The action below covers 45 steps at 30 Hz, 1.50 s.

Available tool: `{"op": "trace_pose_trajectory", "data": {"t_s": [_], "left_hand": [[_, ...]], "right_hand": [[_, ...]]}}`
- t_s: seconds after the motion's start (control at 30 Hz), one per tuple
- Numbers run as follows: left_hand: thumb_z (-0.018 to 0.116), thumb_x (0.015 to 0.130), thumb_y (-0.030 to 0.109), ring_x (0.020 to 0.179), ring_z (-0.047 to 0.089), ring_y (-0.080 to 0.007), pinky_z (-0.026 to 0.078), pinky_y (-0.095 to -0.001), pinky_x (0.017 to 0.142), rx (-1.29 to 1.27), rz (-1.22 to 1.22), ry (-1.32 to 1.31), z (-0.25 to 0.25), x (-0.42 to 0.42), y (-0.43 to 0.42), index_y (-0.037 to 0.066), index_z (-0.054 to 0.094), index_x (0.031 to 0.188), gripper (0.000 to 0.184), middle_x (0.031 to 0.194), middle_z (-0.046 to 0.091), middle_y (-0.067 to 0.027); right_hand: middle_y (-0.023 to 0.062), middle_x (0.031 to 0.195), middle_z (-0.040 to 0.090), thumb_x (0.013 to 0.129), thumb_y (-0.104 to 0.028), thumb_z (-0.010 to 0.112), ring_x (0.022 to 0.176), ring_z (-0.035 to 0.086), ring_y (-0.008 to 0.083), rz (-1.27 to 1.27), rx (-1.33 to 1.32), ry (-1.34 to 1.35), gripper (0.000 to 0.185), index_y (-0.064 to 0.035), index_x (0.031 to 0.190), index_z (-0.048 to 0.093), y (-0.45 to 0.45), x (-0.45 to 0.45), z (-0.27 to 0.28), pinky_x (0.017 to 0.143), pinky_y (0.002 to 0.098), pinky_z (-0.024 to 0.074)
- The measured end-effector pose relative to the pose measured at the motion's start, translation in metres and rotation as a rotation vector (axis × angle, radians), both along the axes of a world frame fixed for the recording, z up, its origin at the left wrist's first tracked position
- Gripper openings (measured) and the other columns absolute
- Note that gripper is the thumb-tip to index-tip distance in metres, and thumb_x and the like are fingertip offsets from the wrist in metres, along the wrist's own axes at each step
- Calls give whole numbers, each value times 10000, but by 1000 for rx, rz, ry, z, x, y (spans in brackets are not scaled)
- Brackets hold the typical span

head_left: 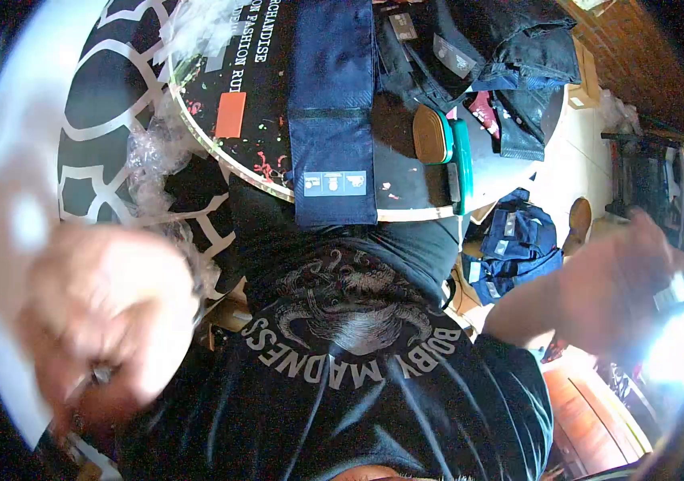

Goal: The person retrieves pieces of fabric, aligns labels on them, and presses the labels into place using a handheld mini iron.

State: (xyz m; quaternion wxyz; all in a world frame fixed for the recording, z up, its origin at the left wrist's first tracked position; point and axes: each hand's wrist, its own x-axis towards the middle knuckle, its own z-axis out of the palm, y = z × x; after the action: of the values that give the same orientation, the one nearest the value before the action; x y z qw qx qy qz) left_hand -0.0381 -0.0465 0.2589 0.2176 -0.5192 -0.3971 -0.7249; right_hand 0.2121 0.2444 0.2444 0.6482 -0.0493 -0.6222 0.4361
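My left hand (109,321) is raised close to the camera on the left, its fingers smeared by motion. Far right, my right hand (651,264) is lifted beside a bright glare and is also blurred; a small pale patch shows near it. Whether either hand holds anything cannot be made out. Between them, a folded navy garment (331,148) with a printed label (335,183) lies on the round table (414,212) and reaches its near rim. To its right is a green-handled tool (461,164) beside a tan oval piece (432,135).
Dark folded garments (518,48) with tags are heaped at the table's back right. An orange card (230,115) lies on the left side. More navy garments (514,232) sit below the table on the right. Clear plastic wrap (153,156) is bunched at the left.
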Motion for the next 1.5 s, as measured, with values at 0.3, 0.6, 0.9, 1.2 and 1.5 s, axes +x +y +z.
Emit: {"op": "trace_pose_trajectory", "data": {"t_s": [0.3,0.6,0.9,1.2,1.5], "left_hand": [[727,845,169,1171,584,-320,462,-422,1008,-1204,326,-149,-211,14,35,55,645,1226,406,1345,570,-160],[644,912,194,1111,597,-359,457,-442,999,-1147,661,-39,-228,-51,17,65,654,1202,318,1249,619,-166],[780,843,330,864,697,-252,545,-372,769,-1515,689,-376,-247,-129,4,79,628,1264,513,1016,709,-125],[677,939,64,1132,633,-210,524,-341,998,-835,265,-1061,-239,-73,-8,-10,553,1345,431,1244,640,-108],[574,1013,174,1250,582,-305,494,-481,1076,-287,-383,-1844,-224,15,-51,20,515,1364,389,1336,596,-166]], "right_hand": [[110,969,594,774,-206,771,852,587,234,-253,-180,-1327,492,-56,1209,595,3,16,-155,780,372,497],[97,727,714,779,-347,817,650,708,269,27,-129,-1464,296,-69,824,726,-112,-24,-165,610,338,549],[53,632,676,763,-321,842,570,662,172,52,-185,-1587,310,-36,796,727,-120,-38,-193,581,299,513],[90,1001,679,897,-13,556,942,704,224,866,-1459,-433,77,-85,893,527,-123,-22,-224,819,460,634],[106,1110,646,906,49,525,987,694,224,885,-1508,-287,307,-95,1175,484,-114,-38,-189,791,412,652]]}}
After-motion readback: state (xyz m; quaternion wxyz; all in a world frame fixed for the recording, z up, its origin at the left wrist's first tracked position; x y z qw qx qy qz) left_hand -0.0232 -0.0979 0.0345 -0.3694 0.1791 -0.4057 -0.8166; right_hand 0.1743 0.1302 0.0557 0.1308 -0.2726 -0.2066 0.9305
